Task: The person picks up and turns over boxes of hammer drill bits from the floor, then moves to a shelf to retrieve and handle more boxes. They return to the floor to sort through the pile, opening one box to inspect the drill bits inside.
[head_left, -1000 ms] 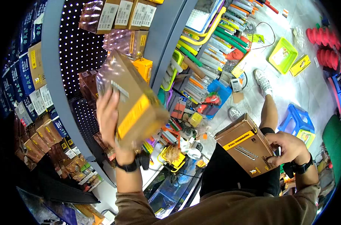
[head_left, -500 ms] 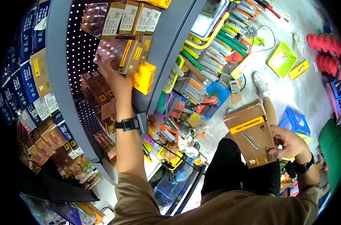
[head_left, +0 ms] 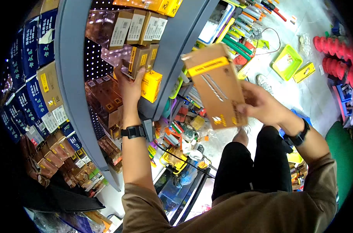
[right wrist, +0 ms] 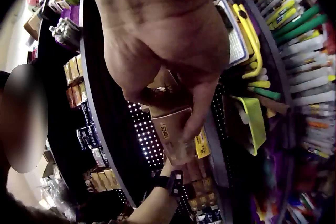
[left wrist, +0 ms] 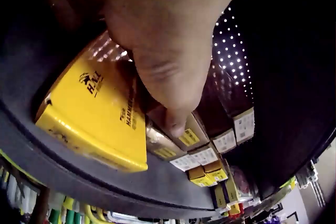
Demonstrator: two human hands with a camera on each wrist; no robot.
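A right hand [head_left: 262,101] pinches a brown carton [head_left: 216,86] by its edge, raised just right of the grey shelf [head_left: 186,35] and apart from it. The carton, printed with two drill bits, has swung up from above the lap over the past second, which appears to bring it within reach of the work at the shelf. On its yellow band the lettering is too blurred to read. At the shelf, the left hand [head_left: 130,85] still grasps a yellow-labelled carton [head_left: 140,57] that stands there, thumb against its front. Beside that hand on the shelf sits a yellow box [head_left: 151,86], marked "HAMMER" in the left wrist view, the rest unclear. Further along the shelf, cartons [head_left: 135,29] bear white barcode labels. Left of the shelf, stacked blue boxes [head_left: 32,39] carry white Chinese characters; beyond it, right, a green tray [head_left: 278,66] lies on the floor.
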